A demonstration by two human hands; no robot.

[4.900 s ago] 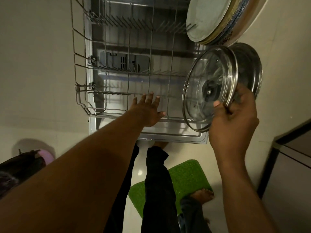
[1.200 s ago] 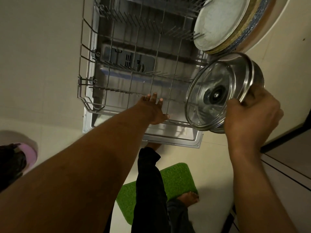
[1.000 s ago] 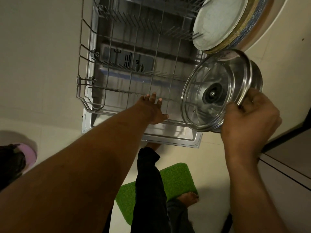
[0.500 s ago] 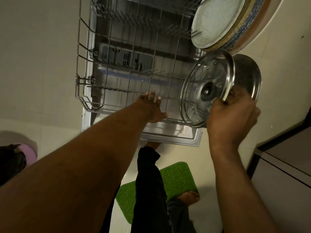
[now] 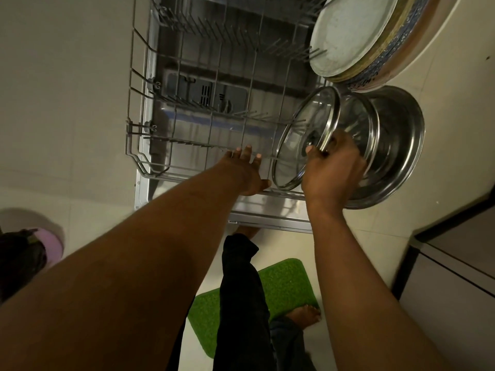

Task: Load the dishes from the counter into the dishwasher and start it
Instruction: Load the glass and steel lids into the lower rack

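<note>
1. Gripping the glass lid [image 5: 305, 121] by its steel rim with the right hand [image 5: 333, 170]: thumb pressed on the near face, other fingers curled round the back of the rim.
2. Holding that lid on edge, tilted, at the right front corner of the lower rack [image 5: 139, 145], lower rim level with the front rail. Cannot tell whether seated between the tines or only touching them.
3. Resting the left hand [image 5: 247, 171] flat on the front rail of the same rack, just left of the lid; fingers straight and slightly spread, gripping nothing.
4. Standing directly behind the glass lid, to its right and partly covered by the right hand: a wide steel dish [image 5: 401, 145], also on edge. Cannot tell whether held by the same hand or leaning on the rack.
5. Standing on edge at the far right of the rack: a stack of plates [image 5: 348, 36], grey plate foremost, patterned rims behind.
6. Lying open and flat beneath the rack: dishwasher door [image 5: 267, 219], with the detergent compartment [image 5: 206, 95] visible through the wires.
7. Lying on the pale floor [image 5: 67, 76] below the door: green mat [image 5: 286, 282], with one bare foot [image 5: 305, 315] at its right edge and a dark trouser leg [image 5: 241, 290] across it.
</note>
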